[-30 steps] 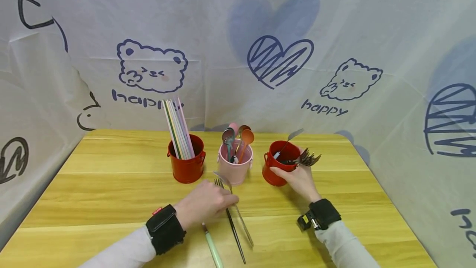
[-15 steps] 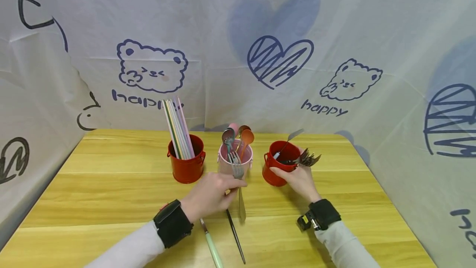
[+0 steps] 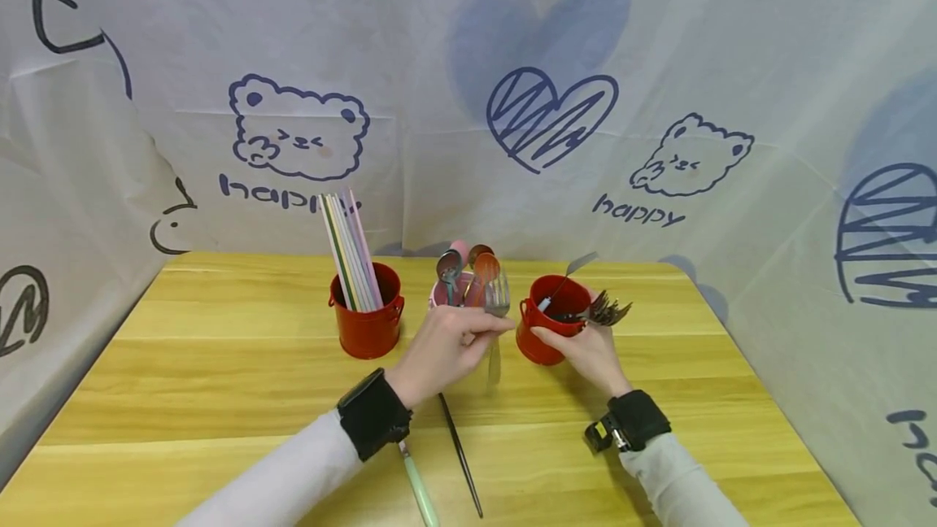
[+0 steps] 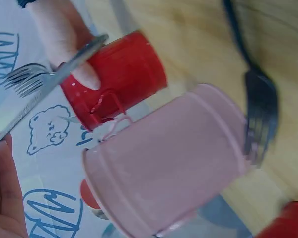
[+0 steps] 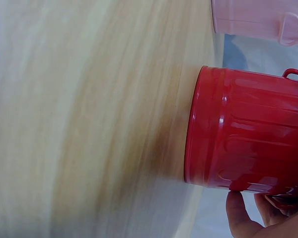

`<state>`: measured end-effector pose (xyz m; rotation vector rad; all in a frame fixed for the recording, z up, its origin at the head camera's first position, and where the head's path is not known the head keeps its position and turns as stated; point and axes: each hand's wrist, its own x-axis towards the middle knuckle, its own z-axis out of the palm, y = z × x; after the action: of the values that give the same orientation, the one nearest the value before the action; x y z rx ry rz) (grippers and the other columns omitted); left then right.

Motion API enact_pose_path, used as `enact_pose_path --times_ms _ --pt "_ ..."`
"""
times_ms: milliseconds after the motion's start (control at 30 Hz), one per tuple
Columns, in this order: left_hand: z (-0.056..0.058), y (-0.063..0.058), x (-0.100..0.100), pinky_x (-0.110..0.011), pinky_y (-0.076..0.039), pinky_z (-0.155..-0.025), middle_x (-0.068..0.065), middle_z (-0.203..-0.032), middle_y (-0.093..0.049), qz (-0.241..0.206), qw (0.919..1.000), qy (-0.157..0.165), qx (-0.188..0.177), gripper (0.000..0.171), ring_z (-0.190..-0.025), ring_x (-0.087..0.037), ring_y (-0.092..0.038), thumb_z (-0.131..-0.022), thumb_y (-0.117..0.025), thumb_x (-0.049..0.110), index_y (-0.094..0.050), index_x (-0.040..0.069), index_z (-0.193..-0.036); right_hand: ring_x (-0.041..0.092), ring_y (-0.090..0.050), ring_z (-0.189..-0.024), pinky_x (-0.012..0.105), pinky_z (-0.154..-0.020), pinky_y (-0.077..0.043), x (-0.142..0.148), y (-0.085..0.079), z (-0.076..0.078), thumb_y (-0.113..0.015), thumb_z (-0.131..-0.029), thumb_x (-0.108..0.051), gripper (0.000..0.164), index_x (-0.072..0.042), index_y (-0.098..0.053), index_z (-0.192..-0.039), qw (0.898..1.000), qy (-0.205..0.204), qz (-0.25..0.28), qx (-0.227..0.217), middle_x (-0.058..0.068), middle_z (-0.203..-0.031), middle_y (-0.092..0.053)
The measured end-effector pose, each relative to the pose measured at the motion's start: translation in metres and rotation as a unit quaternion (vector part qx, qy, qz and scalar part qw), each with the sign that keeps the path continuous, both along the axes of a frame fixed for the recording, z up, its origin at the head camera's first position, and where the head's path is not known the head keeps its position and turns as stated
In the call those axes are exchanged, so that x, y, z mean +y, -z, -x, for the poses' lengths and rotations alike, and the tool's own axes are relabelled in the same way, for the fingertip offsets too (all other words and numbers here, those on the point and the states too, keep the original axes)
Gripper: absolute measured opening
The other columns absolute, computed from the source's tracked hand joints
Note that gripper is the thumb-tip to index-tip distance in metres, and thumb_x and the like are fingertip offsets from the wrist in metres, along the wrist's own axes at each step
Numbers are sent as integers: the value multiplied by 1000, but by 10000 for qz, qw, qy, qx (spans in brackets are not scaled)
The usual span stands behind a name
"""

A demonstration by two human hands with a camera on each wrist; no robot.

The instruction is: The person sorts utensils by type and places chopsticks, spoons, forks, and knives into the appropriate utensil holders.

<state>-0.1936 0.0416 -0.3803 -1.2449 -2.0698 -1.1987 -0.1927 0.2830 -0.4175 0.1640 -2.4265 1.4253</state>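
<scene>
My left hand [image 3: 450, 348] pinches a silver fork [image 3: 497, 291] by its handle, tines up, in front of the pink bucket [image 4: 169, 163] and just left of the right-hand red bucket [image 3: 540, 344]. The left wrist view shows the fork's flat handle [image 4: 64, 72] pointing away from the fingertips. My right hand [image 3: 591, 354] grips that red bucket at its right side, thumb on the front near the rim. Several forks [image 3: 607, 310] lean out over its right rim, and one light-handled utensil [image 3: 581, 263] leans inside.
A black-handled fork [image 3: 463, 462] and a green-handled utensil [image 3: 419, 482], its head hidden, lie on the wooden table [image 3: 183, 397]. Spoons [image 3: 486, 267] stand in the pink bucket. Another red bucket [image 3: 368, 336] at the left holds straws or sticks [image 3: 351, 254]. A printed cloth [image 3: 424, 39] hangs behind.
My left hand has lifted the silver fork off the table and carried it up and right, past the pink bucket's front, toward the right red bucket. My right hand stays on that bucket.
</scene>
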Motion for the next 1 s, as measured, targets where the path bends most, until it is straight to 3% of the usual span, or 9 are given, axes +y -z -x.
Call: enact_pose_path --times_ms 267,433,567,667,733,1000 --pt "11 -26 18 -18 -36 -50 -2 -92 -73 -112 9977 -387 536 21 -57 -7 -54 -88 -64 5 -73 11 -105 39 -50 -114 51 -91 -45 0 0 2 -82 -71 -12 78 5 -36 -132 10000 -10 83 12 25 -126 -51" --pt "20 -37 30 -14 -46 -59 -3 -97 -73 -205 9971 -370 636 22 -67 -11 -61 -89 -64 6 -72 10 -109 33 -51 -114 50 -93 -45 10 21 13 -83 -70 -22 82 -1 -36 -134 9999 51 94 -74 18 -128 -52" --pt "26 -42 42 -16 -42 -54 -2 -80 -70 -414 9949 -310 863 22 -57 -9 -54 -90 -60 3 -72 8 -109 28 -51 -114 48 -93 -45 15 31 18 -83 -70 -30 83 -6 -37 -135 9999 97 -17 -70 11 -128 -52" --pt "31 -42 54 -20 -33 -47 0 -66 -60 -517 9925 -290 1068 24 -50 -9 -45 -91 -58 1 -72 9 -109 26 -52 -114 48 -94 -46 16 32 19 -83 -71 -30 83 -7 -36 -135 10000 56 -29 -68 9 -129 -52" --pt "33 -41 62 -19 -35 -49 1 -65 -59 -468 9916 -312 1161 25 -53 -8 -47 -91 -58 1 -71 10 -109 25 -52 -114 47 -94 -46 17 31 19 -82 -71 -31 83 -8 -36 -135 9999 39 -44 -82 8 -129 -52" --pt "38 -27 85 -19 -52 -64 -2 -90 -71 348 9877 -652 1376 25 -73 -13 -65 -88 -62 3 -71 12 -109 22 -53 -114 44 -92 -46 19 30 19 -82 -72 -28 78 -12 -39 -135 9990 -122 -430 76 6 -127 -53"
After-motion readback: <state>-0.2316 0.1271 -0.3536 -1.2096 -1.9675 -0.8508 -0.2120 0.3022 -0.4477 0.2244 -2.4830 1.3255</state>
